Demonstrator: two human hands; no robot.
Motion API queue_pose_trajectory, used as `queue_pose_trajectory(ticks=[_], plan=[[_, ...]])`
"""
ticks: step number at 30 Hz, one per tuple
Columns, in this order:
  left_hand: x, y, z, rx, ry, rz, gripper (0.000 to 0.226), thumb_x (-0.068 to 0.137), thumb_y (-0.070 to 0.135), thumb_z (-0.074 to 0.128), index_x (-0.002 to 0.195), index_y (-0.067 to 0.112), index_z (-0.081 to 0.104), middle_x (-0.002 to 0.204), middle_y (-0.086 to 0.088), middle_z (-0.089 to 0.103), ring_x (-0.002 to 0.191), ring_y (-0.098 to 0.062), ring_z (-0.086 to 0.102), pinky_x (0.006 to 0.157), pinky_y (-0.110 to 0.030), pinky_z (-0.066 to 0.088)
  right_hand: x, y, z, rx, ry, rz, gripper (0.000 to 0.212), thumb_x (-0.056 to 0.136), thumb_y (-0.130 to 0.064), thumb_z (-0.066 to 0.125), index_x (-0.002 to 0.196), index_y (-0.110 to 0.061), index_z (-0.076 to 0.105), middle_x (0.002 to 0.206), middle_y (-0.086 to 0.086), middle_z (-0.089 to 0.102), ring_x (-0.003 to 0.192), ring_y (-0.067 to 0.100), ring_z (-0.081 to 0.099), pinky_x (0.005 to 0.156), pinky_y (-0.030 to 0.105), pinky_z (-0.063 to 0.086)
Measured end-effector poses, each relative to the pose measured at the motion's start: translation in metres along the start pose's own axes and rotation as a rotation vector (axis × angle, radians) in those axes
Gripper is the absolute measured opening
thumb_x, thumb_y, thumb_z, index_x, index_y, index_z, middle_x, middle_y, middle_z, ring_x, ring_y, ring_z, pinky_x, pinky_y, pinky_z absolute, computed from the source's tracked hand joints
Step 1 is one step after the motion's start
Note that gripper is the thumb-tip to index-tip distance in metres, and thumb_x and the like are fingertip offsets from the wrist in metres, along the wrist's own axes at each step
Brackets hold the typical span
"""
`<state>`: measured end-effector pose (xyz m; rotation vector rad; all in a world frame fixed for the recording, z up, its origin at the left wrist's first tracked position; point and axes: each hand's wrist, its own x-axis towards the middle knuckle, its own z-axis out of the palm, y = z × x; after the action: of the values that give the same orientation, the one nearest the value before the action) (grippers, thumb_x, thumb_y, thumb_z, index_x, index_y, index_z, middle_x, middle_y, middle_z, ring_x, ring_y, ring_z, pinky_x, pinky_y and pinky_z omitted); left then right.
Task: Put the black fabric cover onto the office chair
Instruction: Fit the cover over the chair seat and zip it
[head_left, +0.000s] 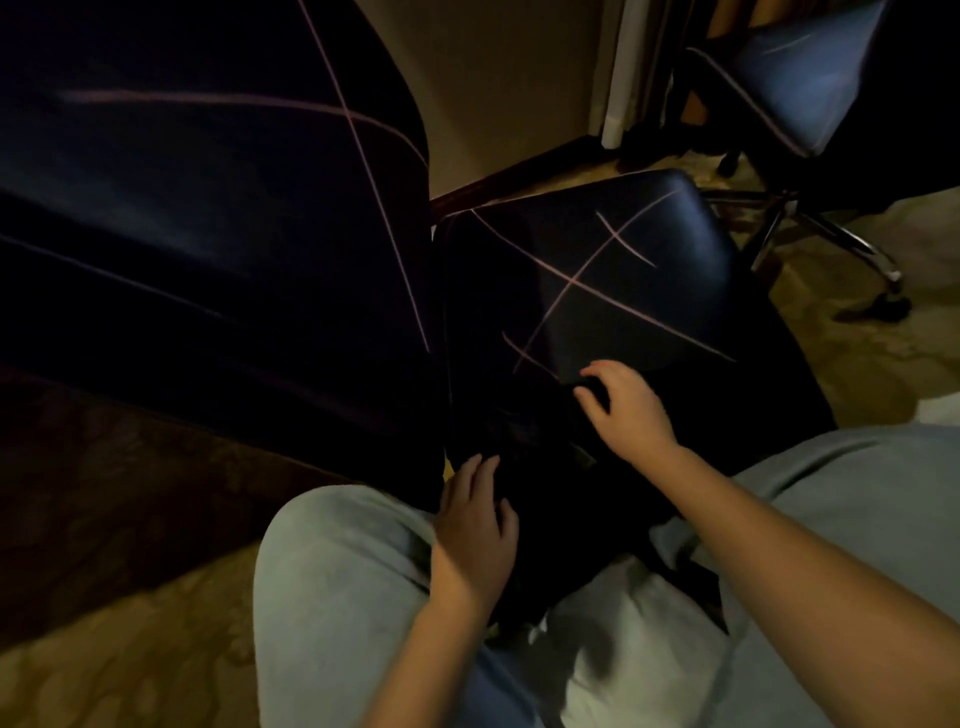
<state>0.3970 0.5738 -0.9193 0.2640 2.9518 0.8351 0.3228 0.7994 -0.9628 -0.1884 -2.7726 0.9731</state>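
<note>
While you sit low with your knees in grey trousers (332, 597) either side of it, the office chair (597, 280) stands tilted right before you. Its shiny dark seat, crossed by thin pale stitch lines, is the landmark here. The tall backrest (208, 182) rises just left of the seat, carrying the same pale lines.

The black fabric cover (561, 493) lies bunched against the near edge of the seat and sags down between your knees. More of it spreads off the near right corner of the seat. It covers only that near edge — the rest of the seat shows bare and glossy.

Your right hand (628, 405) sits at the seat's near edge with its fingers curled. Thumb and fingertips pinch a dark fold of the cover there. Your left hand (475, 514) lies nearer you, below the seat's near left corner. Its fingers are fairly straight and rest flat on the cloth, gripping nothing.

Beyond the seat's far right corner stands a second chair (800, 78), well apart, on a chrome star base (831, 244) — its upholstery is dark and shiny too. A patterned carpet (130, 649) covers the floor around the seat. A plain wall (498, 78) rises behind the seat, with a dark skirting at its foot.
</note>
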Motion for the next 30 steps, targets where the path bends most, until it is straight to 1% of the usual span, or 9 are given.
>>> queue_pose_trajectory(ticks=[5,9,11,14,18,22,24,27,30], plan=[[0.028,0.028,0.018,0.027,-0.078,0.009,0.063,0.094,0.032,0.054,0.151,0.025,0.028,0.161,-0.006,0.016,0.146,-0.028,0.018,0.116,-0.038,0.024,0.031,0.024,-0.009,-0.13,0.004,0.095,0.029,0.09,-0.021,0.062,0.113,-0.004,0.064,0.118,0.013,0.063,0.112,0.031,0.056,0.095,0.042,0.046],[0.05,0.045,0.045,0.166,-0.218,-0.122,0.068,0.098,0.043,0.045,0.155,0.018,0.017,0.162,-0.012,0.002,0.149,-0.03,-0.003,0.12,-0.039,0.01,0.028,0.03,-0.001,-0.182,0.047,0.089,0.025,0.087,-0.016,0.063,0.111,-0.008,0.064,0.118,0.009,0.062,0.112,0.029,0.054,0.092,0.043,0.044],[0.057,0.046,0.06,0.278,-0.19,-0.15,0.069,0.092,0.042,0.058,0.148,0.008,0.036,0.157,-0.022,0.021,0.146,-0.037,0.017,0.116,-0.043,0.026,0.021,0.03,0.004,-0.192,0.077,0.093,0.026,0.087,-0.015,0.063,0.113,-0.009,0.064,0.122,0.008,0.061,0.115,0.027,0.053,0.095,0.044,0.042],[0.066,0.036,0.078,0.434,-0.135,-0.124,0.062,0.072,0.036,0.081,0.121,0.003,0.065,0.13,-0.025,0.058,0.123,-0.04,0.054,0.095,-0.047,0.051,0.022,0.035,0.008,-0.182,0.1,0.1,0.027,0.086,-0.015,0.063,0.113,-0.011,0.064,0.123,0.006,0.06,0.116,0.025,0.051,0.097,0.044,0.041],[0.067,0.015,0.076,0.415,-0.036,0.016,0.047,0.088,0.029,0.044,0.125,0.005,0.062,0.129,-0.018,0.06,0.121,-0.034,0.057,0.092,-0.043,0.053,0.022,0.038,0.011,-0.155,0.139,0.082,0.027,0.084,-0.012,0.064,0.111,-0.01,0.065,0.121,0.007,0.061,0.113,0.026,0.052,0.095,0.044,0.042],[0.071,0.003,0.062,0.332,-0.014,-0.012,0.057,0.077,0.022,0.075,0.129,0.004,0.06,0.128,-0.011,0.063,0.121,-0.028,0.058,0.089,-0.037,0.053,0.023,0.039,0.012,-0.143,0.154,0.066,0.024,0.086,-0.014,0.059,0.11,-0.011,0.065,0.121,0.006,0.062,0.111,0.025,0.052,0.093,0.042,0.042],[0.074,-0.002,0.056,0.263,-0.012,-0.084,0.063,0.076,0.019,0.079,0.132,0.001,0.056,0.131,-0.015,0.06,0.123,-0.031,0.057,0.092,-0.042,0.054,0.022,0.04,0.012,-0.128,0.163,0.056,0.026,0.085,-0.017,0.055,0.109,-0.012,0.065,0.121,0.006,0.062,0.111,0.025,0.051,0.092,0.042,0.043],[0.07,-0.013,0.053,0.167,0.067,-0.231,0.055,0.092,0.023,0.063,0.14,0.001,0.047,0.143,-0.021,0.047,0.126,-0.038,0.052,0.096,-0.048,0.05,0.021,0.039,0.011,-0.129,0.17,0.053,0.025,0.085,-0.015,0.056,0.109,-0.011,0.066,0.12,0.006,0.062,0.111,0.025,0.052,0.092,0.042,0.043],[0.054,-0.014,0.051,0.21,0.117,-0.253,0.056,0.094,0.038,0.039,0.133,0.002,0.054,0.136,-0.019,0.054,0.118,-0.035,0.059,0.089,-0.045,0.055,0.021,0.038,0.012,-0.135,0.165,0.068,0.026,0.083,-0.009,0.064,0.109,-0.011,0.066,0.12,0.006,0.063,0.11,0.025,0.053,0.093,0.042,0.043]])
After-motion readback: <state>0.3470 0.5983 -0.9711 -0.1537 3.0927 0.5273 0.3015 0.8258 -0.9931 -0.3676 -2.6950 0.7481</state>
